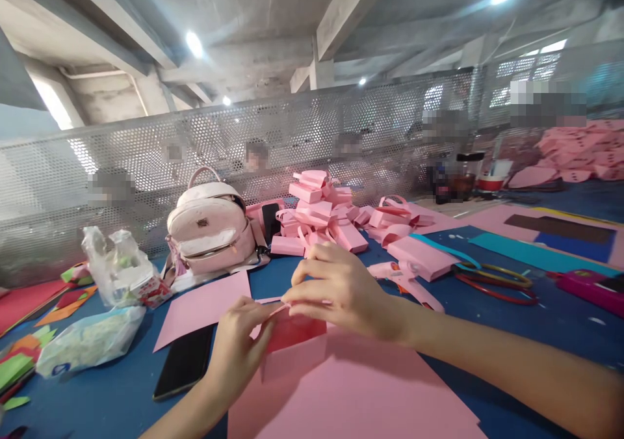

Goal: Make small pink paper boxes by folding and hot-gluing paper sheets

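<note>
Both hands meet at a pink paper box (pixel 295 359) with an open top and a shaded, reddish inside. My left hand (pixel 241 338) pinches its left upper edge between thumb and fingers. Close beside it, my right hand (pixel 344 292) has thumb and fingertips closed on the same rim. The box rests over large pink paper sheets (pixel 370 393). Just beyond my right wrist lies a pink glue gun (pixel 407 279), partly hidden by the forearm. A black phone (pixel 185 364) lies left of my left hand, partly under a pink sheet (pixel 207 305).
A pale pink backpack (pixel 209 224) stands at the back, beside a pile of pink paper boxes (pixel 316 211). Plastic bags (pixel 92 341) and coloured scraps (pixel 22 361) lie left. At right are rings (pixel 502 283) and a magenta object (pixel 589 289). A perforated metal screen (pixel 292 133) runs behind.
</note>
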Tool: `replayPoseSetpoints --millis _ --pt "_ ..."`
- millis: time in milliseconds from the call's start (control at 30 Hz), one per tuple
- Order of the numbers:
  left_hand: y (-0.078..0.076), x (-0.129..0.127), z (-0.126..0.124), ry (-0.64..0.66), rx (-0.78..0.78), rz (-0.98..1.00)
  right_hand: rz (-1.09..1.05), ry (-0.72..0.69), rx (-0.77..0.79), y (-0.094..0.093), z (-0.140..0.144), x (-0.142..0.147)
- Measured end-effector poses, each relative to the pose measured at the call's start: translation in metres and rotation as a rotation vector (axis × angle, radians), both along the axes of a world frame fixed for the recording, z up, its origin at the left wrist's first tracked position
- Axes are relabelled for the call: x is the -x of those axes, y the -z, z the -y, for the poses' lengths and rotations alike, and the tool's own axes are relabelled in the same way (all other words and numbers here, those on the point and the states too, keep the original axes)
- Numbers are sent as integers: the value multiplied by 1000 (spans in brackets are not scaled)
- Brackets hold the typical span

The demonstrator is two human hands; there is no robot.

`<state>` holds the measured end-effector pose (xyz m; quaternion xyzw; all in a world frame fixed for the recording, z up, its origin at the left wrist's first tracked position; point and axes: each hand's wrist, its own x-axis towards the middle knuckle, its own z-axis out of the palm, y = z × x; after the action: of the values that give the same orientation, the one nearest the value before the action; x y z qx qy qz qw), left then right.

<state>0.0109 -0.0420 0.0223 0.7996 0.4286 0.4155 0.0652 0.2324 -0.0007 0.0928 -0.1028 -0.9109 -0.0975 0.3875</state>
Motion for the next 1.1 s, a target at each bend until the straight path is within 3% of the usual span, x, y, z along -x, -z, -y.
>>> replayPoseSetpoints --millis 267,367,567,767,900,1100 --pt "-7 -4 4 -13 32 -96 8 31 -39 5 2 5" --pt "-7 -4 5 1 24 -103 -6 13 122 5 3 7" --pt "-8 -4 8 45 1 -95 -161 -103 598 5 8 10" --pt "-13 -8 11 13 5 -66 -311 -131 779 8 7 14" --pt "-9 -8 8 -2 70 -20 -354 -104 694 3 4 10" --pt "-5 -8 8 7 94 -22 -83 -5 179 7 8 6"
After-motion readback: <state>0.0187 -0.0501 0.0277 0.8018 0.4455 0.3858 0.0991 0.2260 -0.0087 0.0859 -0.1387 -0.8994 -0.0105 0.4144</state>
